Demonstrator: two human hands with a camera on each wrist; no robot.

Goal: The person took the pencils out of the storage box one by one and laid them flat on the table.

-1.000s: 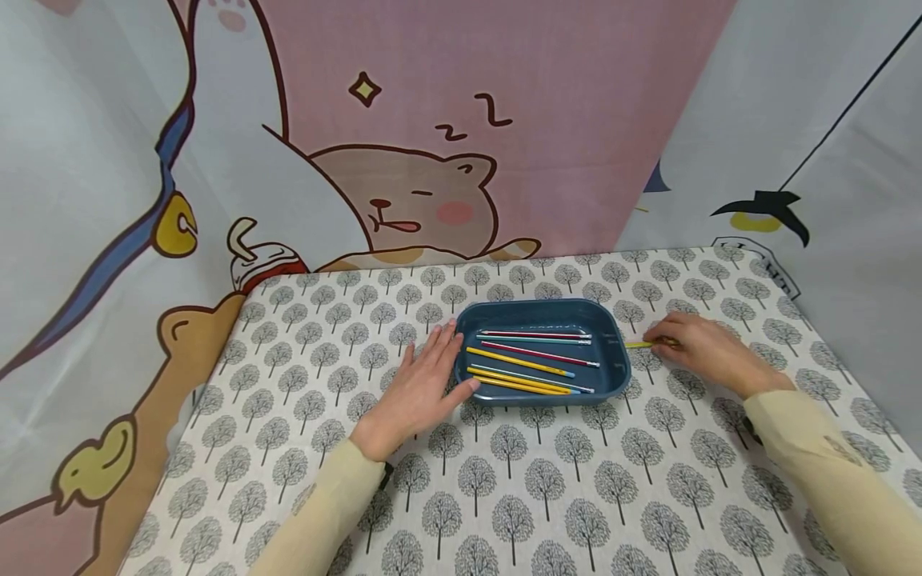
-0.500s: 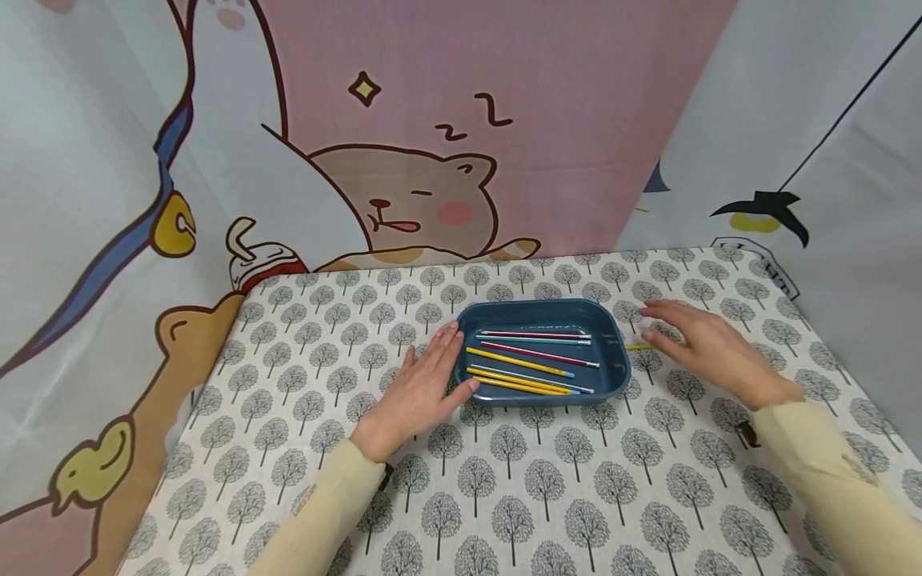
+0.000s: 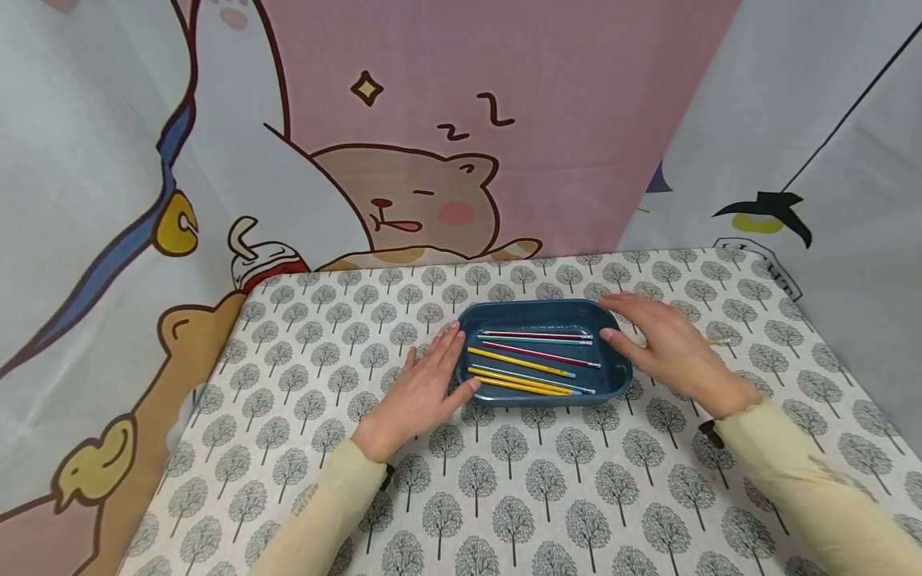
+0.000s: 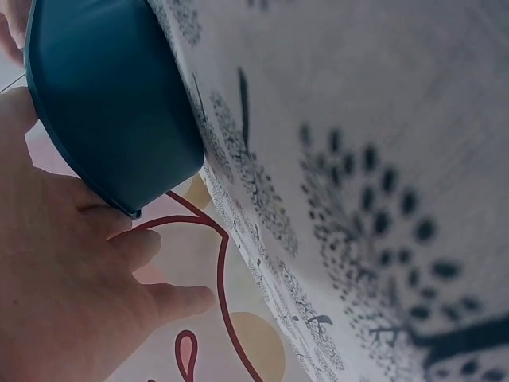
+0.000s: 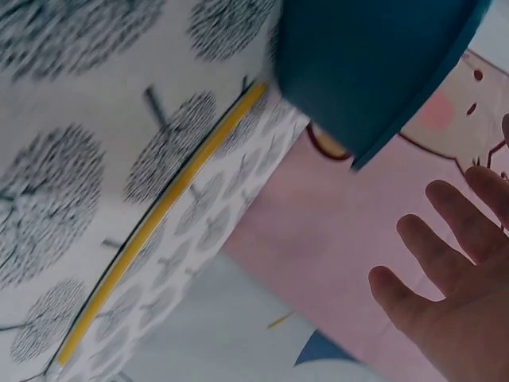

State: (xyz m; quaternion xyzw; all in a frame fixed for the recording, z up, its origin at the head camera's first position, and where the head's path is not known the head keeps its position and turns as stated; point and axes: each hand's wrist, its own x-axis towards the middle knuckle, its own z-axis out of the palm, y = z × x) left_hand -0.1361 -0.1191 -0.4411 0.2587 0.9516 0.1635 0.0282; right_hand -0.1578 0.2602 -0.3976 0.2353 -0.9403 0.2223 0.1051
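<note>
A dark blue plastic tray (image 3: 529,312) sits on the table with several pencils inside, yellow ones (image 3: 520,362), dark red ones (image 3: 542,354) and pale green ones. My left hand (image 3: 418,392) rests at the tray's left end, fingers extended along the rim, thumb at the front corner. At the right end my right hand (image 3: 670,348) reaches over the rim with spread fingers, holding nothing. In the right wrist view the fingers stand apart from the tray wall. A lone yellow pencil (image 5: 159,215) lies on the cloth right of the tray, mostly hidden behind my right hand in the head view.
A white cloth with grey trees (image 3: 504,488) covers the table. Cartoon-printed fabric (image 3: 562,160) hangs along the back and both sides, right at the table's edges.
My right hand has let go of the yellow pencil on the cloth, opened, and moved left to the tray's right rim. The left hand and the tray have stayed in place.
</note>
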